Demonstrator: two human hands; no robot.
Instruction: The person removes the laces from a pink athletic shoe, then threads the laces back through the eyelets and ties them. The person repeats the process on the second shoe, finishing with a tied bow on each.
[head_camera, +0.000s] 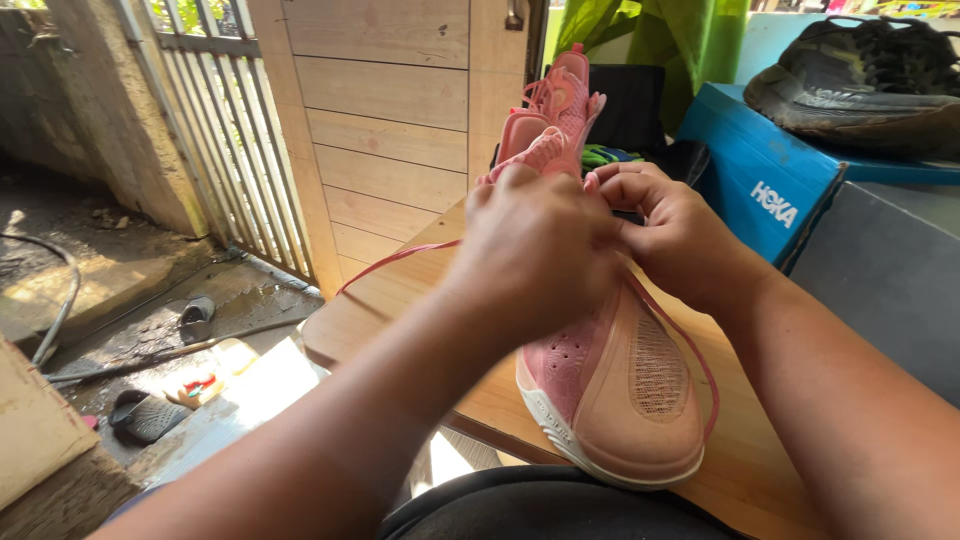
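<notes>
Both hands, left hand (535, 245) and right hand (665, 235), pinched the pink lace (395, 258) above the pink shoe (615, 390) at six o'clock on the wooden table (390, 300); a slack pinch might let it slip.

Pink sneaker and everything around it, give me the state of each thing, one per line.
Pink sneaker: on the wooden table, toe toward the camera, being laced.
Pink lace: loose, trailing left over the table.
Left hand: over the sneaker's throat, grip hidden.
Right hand: pinching the lace.
Blue shoebox: closed, dark shoe on top.
</notes>
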